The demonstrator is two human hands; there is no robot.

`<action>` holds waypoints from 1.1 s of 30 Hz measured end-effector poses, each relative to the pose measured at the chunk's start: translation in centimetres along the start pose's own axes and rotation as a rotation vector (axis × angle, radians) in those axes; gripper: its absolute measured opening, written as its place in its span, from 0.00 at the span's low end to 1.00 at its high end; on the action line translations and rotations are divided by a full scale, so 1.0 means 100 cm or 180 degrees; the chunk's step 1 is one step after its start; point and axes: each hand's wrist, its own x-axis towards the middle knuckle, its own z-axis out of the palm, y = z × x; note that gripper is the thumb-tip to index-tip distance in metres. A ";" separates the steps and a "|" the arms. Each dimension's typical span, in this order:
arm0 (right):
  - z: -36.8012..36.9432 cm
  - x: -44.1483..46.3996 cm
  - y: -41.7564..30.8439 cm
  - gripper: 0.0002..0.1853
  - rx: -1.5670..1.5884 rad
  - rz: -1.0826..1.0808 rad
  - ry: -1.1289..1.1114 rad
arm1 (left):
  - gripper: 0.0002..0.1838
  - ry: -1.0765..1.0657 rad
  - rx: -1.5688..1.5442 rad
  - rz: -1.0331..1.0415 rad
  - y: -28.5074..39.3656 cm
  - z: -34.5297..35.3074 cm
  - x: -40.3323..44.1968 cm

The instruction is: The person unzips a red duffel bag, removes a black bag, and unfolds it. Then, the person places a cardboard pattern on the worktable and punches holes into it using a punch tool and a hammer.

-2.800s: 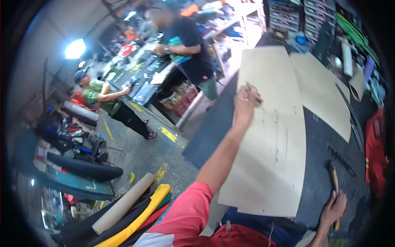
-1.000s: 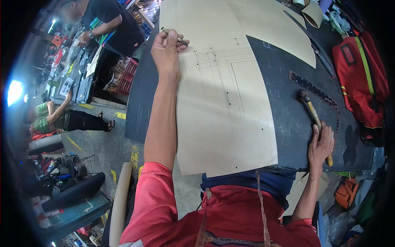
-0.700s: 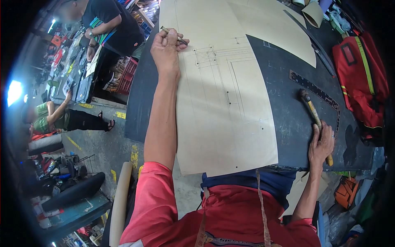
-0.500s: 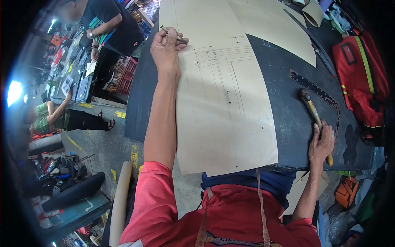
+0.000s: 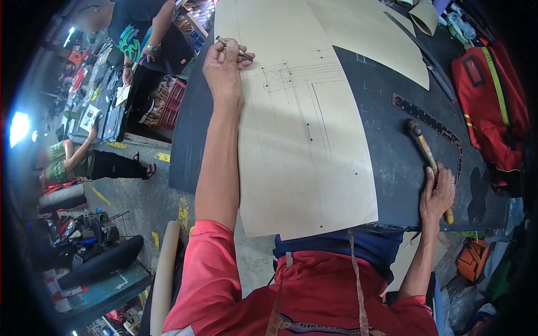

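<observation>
My left hand [image 5: 223,70] grips a small slim metal tool [image 5: 244,55] at the upper left edge of a large tan card sheet [image 5: 291,185]. Thin pencil lines and small dark holes mark this sheet. Lower right, my right hand [image 5: 438,193] is wrapped round the wooden handle of a hammer [image 5: 424,147], whose head points away from me on the dark tabletop [image 5: 386,129]. Just beyond the hammer lies a black L-shaped ruler [image 5: 428,120]. A second tan sheet [image 5: 381,39] lies at the top, partly beneath or beside the first.
A red bag [image 5: 487,106] lies along the right edge, near a long dark strip [image 5: 417,47]. Two other people, one in a dark shirt [image 5: 137,25] and one in green [image 5: 81,158], are at another table on the left. A tan roll [image 5: 164,274] leans at lower left.
Since the oldest frame the view has turned, and the left hand is at the sheet's left edge. Lately both hands have stayed still, while the dark-shirted person has shifted their arms.
</observation>
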 end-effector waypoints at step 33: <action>-0.002 0.000 0.000 0.16 -0.0030 0.0128 -0.0199 | 0.14 -0.0034 -0.0018 0.0061 0.000 -0.002 0.002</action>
